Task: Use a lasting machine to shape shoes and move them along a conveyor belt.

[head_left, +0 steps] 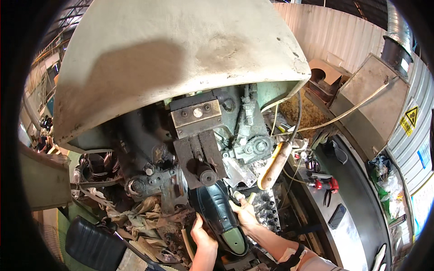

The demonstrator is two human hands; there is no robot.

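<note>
Beneath the machine's metal clamp block (199, 156), a black shoe upper (212, 205) sits on a green shoe last (235, 240). Its toe points up into the machine, and the heel end faces me. My left hand (202, 237) grips the left side of the shoe, with the fingers partly hidden behind it. On the opposite side, my right hand (245, 214) holds the shoe with the thumb against the upper. A small whitish piece (238, 195) shows by my right fingertips; what it is, I cannot tell. The toe tip is hidden under the clamp block.
A large cream machine hood (181, 49) overhangs the work. A worn tan handle (275, 167) hangs at its right. Along the right bench (361, 217) lie a phone (337, 216) and a red-and-black tool (327, 184). A black padded seat (92, 244) stands lower left, near heaped cloth scraps (147, 214).
</note>
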